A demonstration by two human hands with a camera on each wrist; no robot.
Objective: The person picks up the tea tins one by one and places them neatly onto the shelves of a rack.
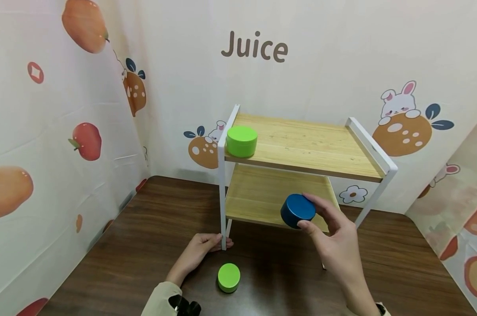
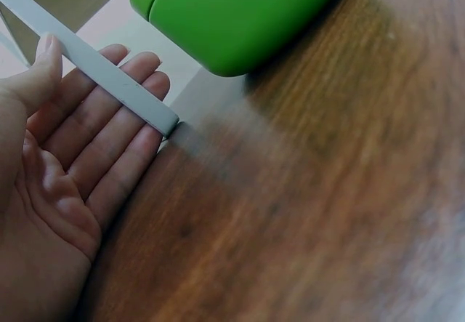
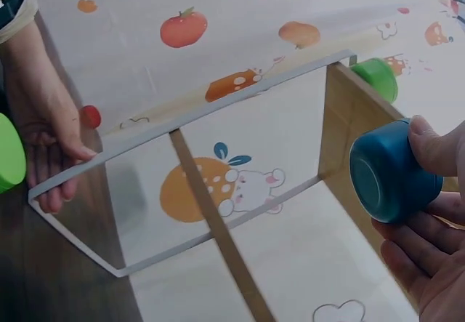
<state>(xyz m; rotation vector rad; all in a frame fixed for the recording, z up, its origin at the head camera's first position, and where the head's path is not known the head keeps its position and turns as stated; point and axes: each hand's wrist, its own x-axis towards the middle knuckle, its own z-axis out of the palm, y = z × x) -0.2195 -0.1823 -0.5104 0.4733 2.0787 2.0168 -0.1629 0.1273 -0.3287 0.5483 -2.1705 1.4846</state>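
My right hand holds a round blue tin between thumb and fingers, in front of the lower board of a two-tier shelf. In the right wrist view the underside of the blue tin faces the camera. At the shelf's front left, my left hand holds the foot of the white leg, thumb in front and fingers behind it. A green tin sits at the front left corner of the top board. Another green tin stands on the table near my left hand.
The shelf stands on a dark wooden table, with wooden boards and white side frames. Behind it hangs a backdrop printed with fruit and rabbits, and more printed cloth lines the left side.
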